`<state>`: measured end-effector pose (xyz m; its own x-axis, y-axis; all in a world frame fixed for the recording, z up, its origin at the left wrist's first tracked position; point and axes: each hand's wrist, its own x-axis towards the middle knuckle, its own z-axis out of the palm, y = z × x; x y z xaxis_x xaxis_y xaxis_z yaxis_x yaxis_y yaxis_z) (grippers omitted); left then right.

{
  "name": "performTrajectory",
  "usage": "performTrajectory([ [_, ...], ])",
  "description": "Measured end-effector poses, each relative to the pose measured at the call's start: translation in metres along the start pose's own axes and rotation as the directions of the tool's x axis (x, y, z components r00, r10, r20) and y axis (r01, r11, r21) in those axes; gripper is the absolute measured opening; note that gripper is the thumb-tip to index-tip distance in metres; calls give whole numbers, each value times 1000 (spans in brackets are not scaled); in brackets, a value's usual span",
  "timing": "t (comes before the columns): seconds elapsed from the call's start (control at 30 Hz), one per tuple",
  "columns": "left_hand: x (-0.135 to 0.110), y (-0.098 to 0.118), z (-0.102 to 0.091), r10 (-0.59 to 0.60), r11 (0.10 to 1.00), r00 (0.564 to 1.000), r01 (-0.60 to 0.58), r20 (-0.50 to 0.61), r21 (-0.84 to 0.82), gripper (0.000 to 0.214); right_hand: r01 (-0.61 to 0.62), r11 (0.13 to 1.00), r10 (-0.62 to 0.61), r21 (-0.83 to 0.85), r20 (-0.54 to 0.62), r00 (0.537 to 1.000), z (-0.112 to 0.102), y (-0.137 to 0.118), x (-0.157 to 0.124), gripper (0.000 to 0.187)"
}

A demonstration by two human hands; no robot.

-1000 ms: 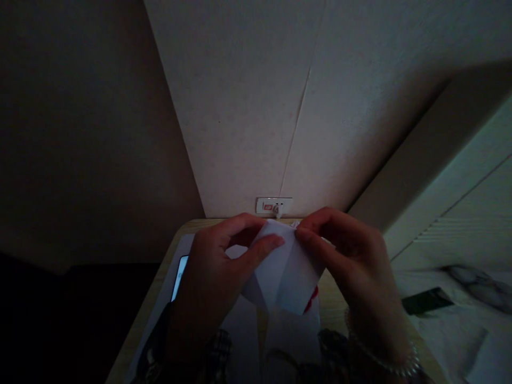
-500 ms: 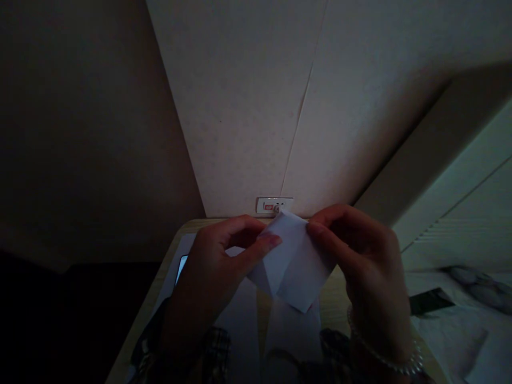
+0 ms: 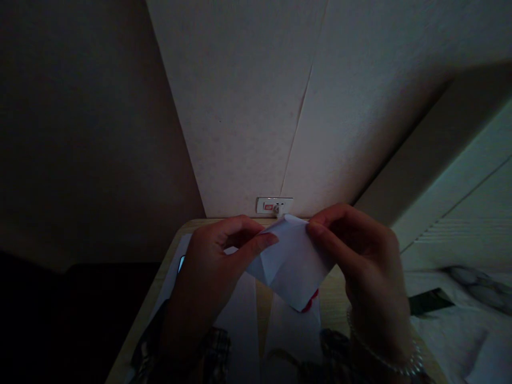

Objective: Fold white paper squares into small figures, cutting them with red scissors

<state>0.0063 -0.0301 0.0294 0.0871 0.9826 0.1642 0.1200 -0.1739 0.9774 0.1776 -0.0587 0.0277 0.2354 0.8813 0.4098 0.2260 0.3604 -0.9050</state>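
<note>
The folded white paper (image 3: 292, 264) has tipped slightly since 0.5 s ago, baring a red mark at its lower corner, while the left hand (image 3: 208, 272) and right hand (image 3: 364, 261) pinch its upper edges, holding it above the wooden table (image 3: 334, 296), apparently mid-crease.

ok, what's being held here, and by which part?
A folded white paper, in both hands: the left hand pinches its upper-left edge, the right hand its upper-right edge.
</note>
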Motion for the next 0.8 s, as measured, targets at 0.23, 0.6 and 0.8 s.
performTrajectory([
  [0.23, 1, -5, -3, -2, 998, 998, 6, 66, -57, 14, 8, 1000, -9, -7, -39, 999, -3, 3, 1, 17],
  [0.6, 0, -7, -4, 6, 994, 974, -31, 228, 109, 38, 47, 999, -46, 10, -93, 995, -2, 5, 3, 17],
  [0.8, 3, -12, -3, 40, 999, 988, -35, 150, -36, 22, 24, 999, -21, 33, -75, 997, -3, 6, 4, 16],
])
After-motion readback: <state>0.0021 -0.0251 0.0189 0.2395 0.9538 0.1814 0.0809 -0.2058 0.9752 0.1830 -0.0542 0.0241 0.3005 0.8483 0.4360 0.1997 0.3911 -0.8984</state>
